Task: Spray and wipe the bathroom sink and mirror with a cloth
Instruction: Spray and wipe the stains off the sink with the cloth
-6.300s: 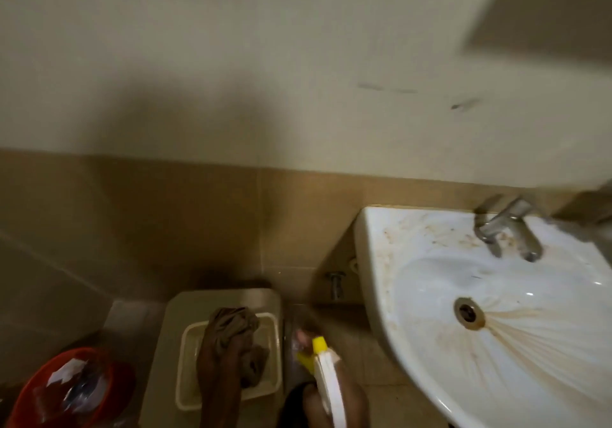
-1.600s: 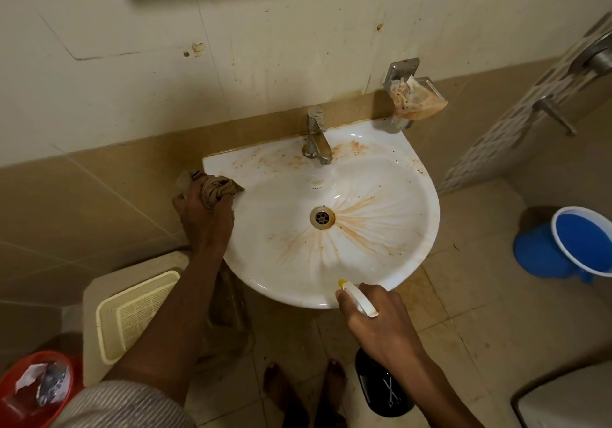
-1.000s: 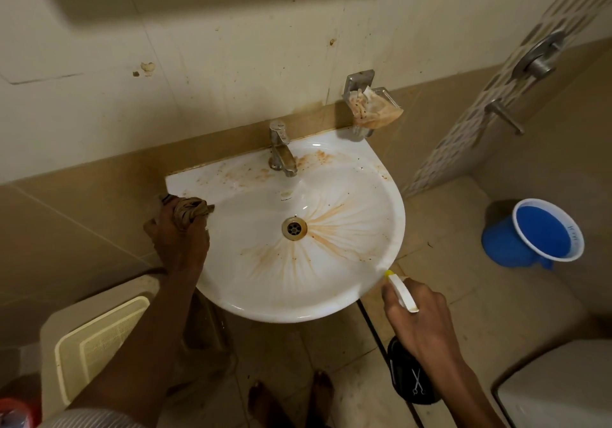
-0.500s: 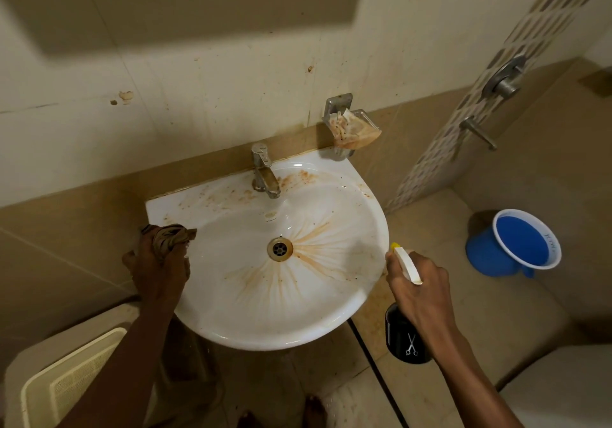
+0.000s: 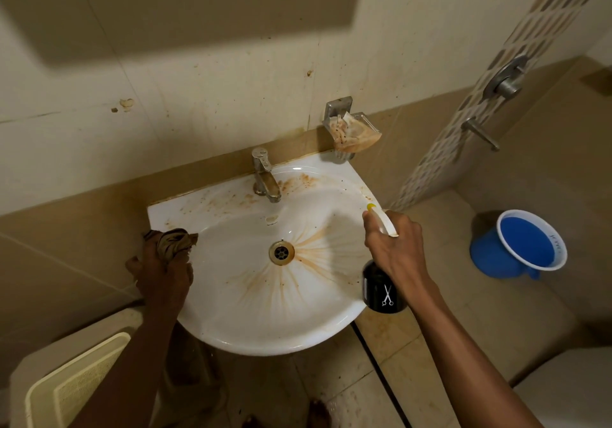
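Observation:
The white sink (image 5: 265, 328) hangs on the wall, streaked with rusty stains fanning out from its drain (image 5: 281, 252). My left hand (image 5: 164, 277) grips a bunched brown cloth (image 5: 174, 242) at the sink's left rim. My right hand (image 5: 395, 248) holds a black spray bottle (image 5: 382, 293) with a white, yellow-tipped nozzle (image 5: 381, 219) over the sink's right rim; the nozzle points toward the basin's back. A steel tap (image 5: 265, 176) stands at the back of the sink. The mirror is out of view; only its shadow falls on the wall.
A wall soap dish (image 5: 352, 131) with stained paper is right of the tap. A blue bucket (image 5: 516, 245) sits on the floor at right, under a shower valve (image 5: 505, 78). A cream bin with a mesh lid (image 5: 76, 384) stands lower left. My bare feet (image 5: 318, 414) are below the sink.
My right hand has lifted the spray bottle from below the sink's right edge to over its rim. The left hand stays at the left rim with the cloth.

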